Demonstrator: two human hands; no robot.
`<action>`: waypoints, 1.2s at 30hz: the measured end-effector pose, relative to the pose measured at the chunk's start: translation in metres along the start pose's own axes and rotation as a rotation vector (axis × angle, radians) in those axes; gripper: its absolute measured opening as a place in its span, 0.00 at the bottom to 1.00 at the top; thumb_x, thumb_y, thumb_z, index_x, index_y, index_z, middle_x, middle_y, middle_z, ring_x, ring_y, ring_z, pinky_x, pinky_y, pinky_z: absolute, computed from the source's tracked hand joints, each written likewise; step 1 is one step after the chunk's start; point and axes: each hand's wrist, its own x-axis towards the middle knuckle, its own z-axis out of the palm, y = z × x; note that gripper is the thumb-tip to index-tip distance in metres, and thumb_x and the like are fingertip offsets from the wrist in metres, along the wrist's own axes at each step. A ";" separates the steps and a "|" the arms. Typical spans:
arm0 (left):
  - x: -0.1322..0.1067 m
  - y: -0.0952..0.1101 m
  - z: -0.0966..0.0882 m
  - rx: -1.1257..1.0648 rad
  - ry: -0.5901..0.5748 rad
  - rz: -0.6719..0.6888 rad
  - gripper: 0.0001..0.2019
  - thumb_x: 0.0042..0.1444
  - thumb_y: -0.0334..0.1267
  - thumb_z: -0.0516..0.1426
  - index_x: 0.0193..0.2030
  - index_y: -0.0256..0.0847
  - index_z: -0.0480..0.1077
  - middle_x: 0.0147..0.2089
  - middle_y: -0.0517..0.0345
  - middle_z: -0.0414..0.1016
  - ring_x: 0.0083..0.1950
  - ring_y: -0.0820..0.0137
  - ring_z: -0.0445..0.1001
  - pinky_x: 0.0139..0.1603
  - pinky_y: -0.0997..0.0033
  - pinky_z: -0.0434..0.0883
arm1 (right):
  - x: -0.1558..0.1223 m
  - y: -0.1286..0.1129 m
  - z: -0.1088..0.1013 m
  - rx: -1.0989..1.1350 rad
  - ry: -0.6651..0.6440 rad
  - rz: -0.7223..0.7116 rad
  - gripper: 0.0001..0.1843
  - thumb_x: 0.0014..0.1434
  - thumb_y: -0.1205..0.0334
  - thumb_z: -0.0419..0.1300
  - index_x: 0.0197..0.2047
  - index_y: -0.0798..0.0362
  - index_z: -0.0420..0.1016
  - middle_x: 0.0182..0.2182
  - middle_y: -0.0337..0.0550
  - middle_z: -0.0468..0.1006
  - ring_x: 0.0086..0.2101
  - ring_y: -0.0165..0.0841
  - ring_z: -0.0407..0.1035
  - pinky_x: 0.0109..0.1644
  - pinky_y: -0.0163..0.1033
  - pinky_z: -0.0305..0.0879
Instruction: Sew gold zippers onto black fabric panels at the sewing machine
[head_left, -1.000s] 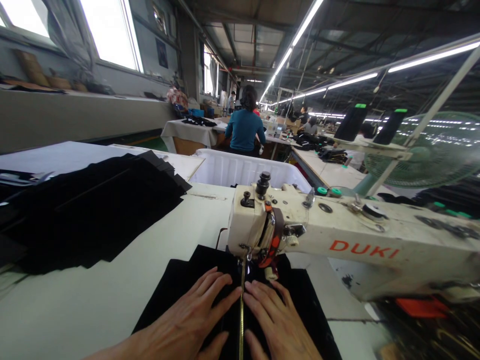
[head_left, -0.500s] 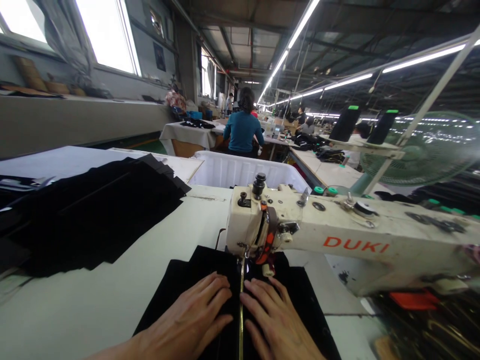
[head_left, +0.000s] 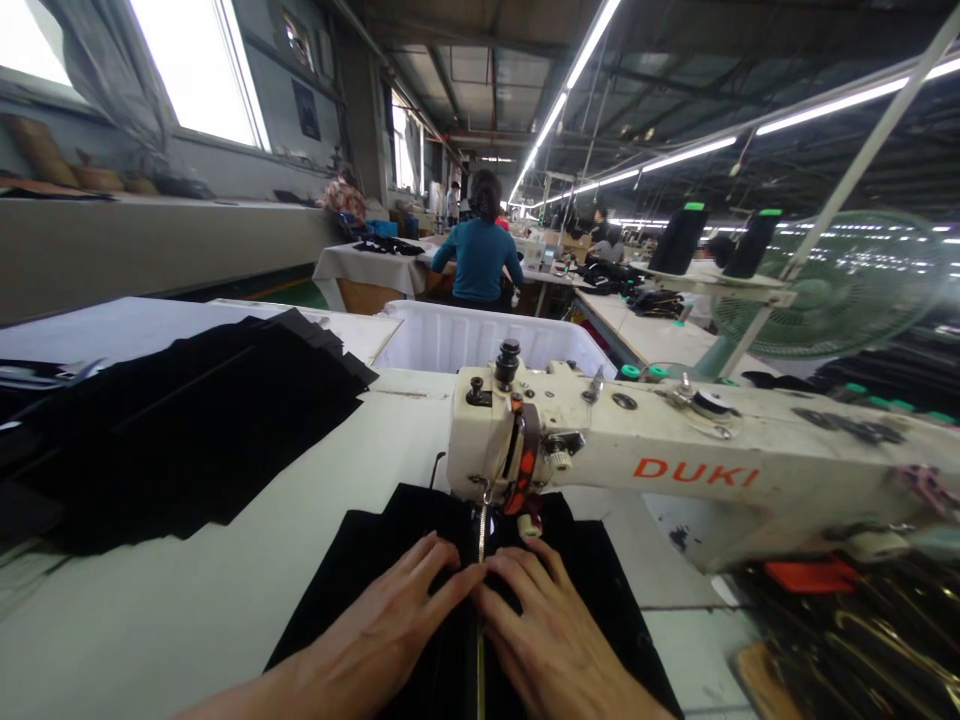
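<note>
Black fabric (head_left: 352, 560) lies under the presser area of a white sewing machine (head_left: 600, 430). A zipper (head_left: 481, 650) with gold-coloured teeth runs lengthwise along the fabric to the needle area. My left hand (head_left: 397, 605) rests on the fabric left of the zipper, fingers apart, its thumb reaching across to the teeth. To the right, my right hand (head_left: 544, 615) is open on the fabric, with its fingertips touching the zipper's edge. The fingertips of both hands almost meet just in front of the needle. Part of the zipper is hidden beneath them.
A stack of black cut pieces (head_left: 187, 430) lies on the left. Behind the machine stands a white plastic bin (head_left: 480, 335). More zippers (head_left: 885, 630) and a red item (head_left: 810, 575) are at right. Thread cones (head_left: 679, 240) and a fan (head_left: 832, 285) stand beyond; a person (head_left: 480, 255) sits ahead.
My hands have come closer together at the zipper, slightly nearer the needle. My left thumb has moved across onto the teeth. The whole view has shifted slightly.
</note>
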 end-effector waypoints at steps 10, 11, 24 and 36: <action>0.014 -0.002 -0.021 0.129 0.157 0.229 0.15 0.71 0.29 0.43 0.49 0.34 0.70 0.45 0.49 0.78 0.48 0.64 0.78 0.46 0.69 0.78 | -0.006 0.001 0.010 -0.006 0.127 -0.047 0.17 0.67 0.69 0.54 0.58 0.53 0.68 0.51 0.44 0.76 0.50 0.35 0.70 0.63 0.43 0.60; 0.013 -0.001 -0.021 0.145 0.168 0.219 0.15 0.71 0.29 0.42 0.47 0.34 0.70 0.44 0.49 0.78 0.45 0.64 0.79 0.44 0.69 0.79 | -0.006 0.002 0.008 -0.016 0.092 -0.057 0.18 0.68 0.68 0.53 0.60 0.53 0.66 0.54 0.44 0.75 0.53 0.36 0.68 0.64 0.44 0.59; 0.012 0.003 -0.025 -0.214 0.111 0.122 0.13 0.71 0.27 0.41 0.52 0.35 0.65 0.50 0.46 0.69 0.52 0.65 0.71 0.56 0.68 0.71 | 0.022 -0.001 0.005 0.087 -0.182 -0.215 0.15 0.64 0.65 0.55 0.53 0.60 0.69 0.57 0.54 0.70 0.63 0.37 0.54 0.72 0.46 0.35; 0.013 0.005 -0.014 -0.400 -0.022 -0.025 0.12 0.68 0.25 0.45 0.51 0.41 0.65 0.52 0.50 0.65 0.48 0.68 0.74 0.50 0.70 0.75 | 0.004 -0.003 0.010 -0.018 0.265 -0.155 0.09 0.68 0.63 0.55 0.46 0.57 0.74 0.42 0.45 0.79 0.45 0.37 0.72 0.58 0.43 0.66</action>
